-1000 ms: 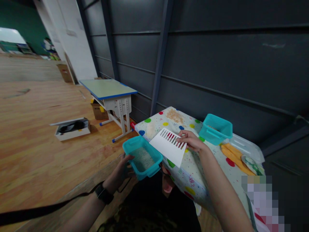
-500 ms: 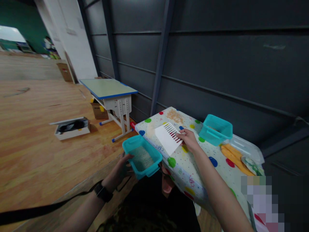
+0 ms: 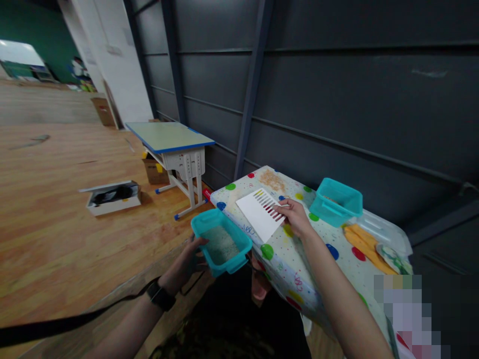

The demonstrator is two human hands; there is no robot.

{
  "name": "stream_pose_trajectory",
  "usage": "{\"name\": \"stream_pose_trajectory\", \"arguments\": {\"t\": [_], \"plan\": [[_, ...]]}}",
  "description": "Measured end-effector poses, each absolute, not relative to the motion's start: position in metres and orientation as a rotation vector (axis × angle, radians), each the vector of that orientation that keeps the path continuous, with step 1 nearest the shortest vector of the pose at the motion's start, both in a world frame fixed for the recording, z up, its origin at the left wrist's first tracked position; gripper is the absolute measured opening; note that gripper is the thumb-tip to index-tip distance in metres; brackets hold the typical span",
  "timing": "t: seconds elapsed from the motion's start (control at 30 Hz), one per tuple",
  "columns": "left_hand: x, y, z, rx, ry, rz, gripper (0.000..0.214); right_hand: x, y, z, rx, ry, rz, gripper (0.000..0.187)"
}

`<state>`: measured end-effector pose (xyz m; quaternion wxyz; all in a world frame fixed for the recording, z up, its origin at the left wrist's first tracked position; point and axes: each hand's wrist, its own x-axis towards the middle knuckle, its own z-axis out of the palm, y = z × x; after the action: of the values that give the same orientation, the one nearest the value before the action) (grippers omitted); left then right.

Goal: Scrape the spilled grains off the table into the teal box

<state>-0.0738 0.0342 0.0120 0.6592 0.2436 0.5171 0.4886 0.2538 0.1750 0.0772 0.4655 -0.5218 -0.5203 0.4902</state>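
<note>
My left hand (image 3: 190, 262) grips the near side of a teal plastic tub (image 3: 220, 241) holding pale grains, held off the table's left edge. My right hand (image 3: 295, 217) pinches the slotted end of a white comb-like scraper (image 3: 261, 212), which lies low over the polka-dot tablecloth (image 3: 299, 269). A brownish heap of grains (image 3: 272, 179) lies on the cloth beyond the scraper. A faint pale patch of grains shows just left of the scraper's far end.
A second teal tub (image 3: 336, 201) stands at the table's back, with a clear lid (image 3: 377, 227) and orange items (image 3: 364, 242) to its right. A dark panelled wall runs behind. A blue-edged desk (image 3: 170, 137) and an open white box (image 3: 112, 195) stand on the wooden floor.
My right hand has carried the scraper from above the tub's rim back over the table, lowering it onto the cloth. The tub in my left hand has stayed almost still.
</note>
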Motion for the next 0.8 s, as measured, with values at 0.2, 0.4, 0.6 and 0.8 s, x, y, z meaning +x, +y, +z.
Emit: {"name": "stream_pose_trajectory", "arguments": {"t": [0.2, 0.4, 0.6, 0.8], "plan": [[-0.074, 0.034, 0.012, 0.553, 1.143, 1.120, 0.062, 0.259, 0.183, 0.074, -1.388, -1.165, 1.068, 0.040], [-0.075, 0.035, 0.011, 0.546, 1.147, 1.146, 0.058, 0.247, 0.178, 0.067, -1.352, -1.235, 1.118, 0.039], [-0.078, 0.035, 0.010, 0.559, 1.150, 1.128, 0.055, 0.234, 0.164, 0.069, -1.242, -1.322, 1.357, 0.044], [-0.079, 0.033, 0.013, 0.579, 1.150, 1.140, 0.060, 0.237, 0.162, 0.076, -1.201, -1.328, 1.375, 0.047]]}}
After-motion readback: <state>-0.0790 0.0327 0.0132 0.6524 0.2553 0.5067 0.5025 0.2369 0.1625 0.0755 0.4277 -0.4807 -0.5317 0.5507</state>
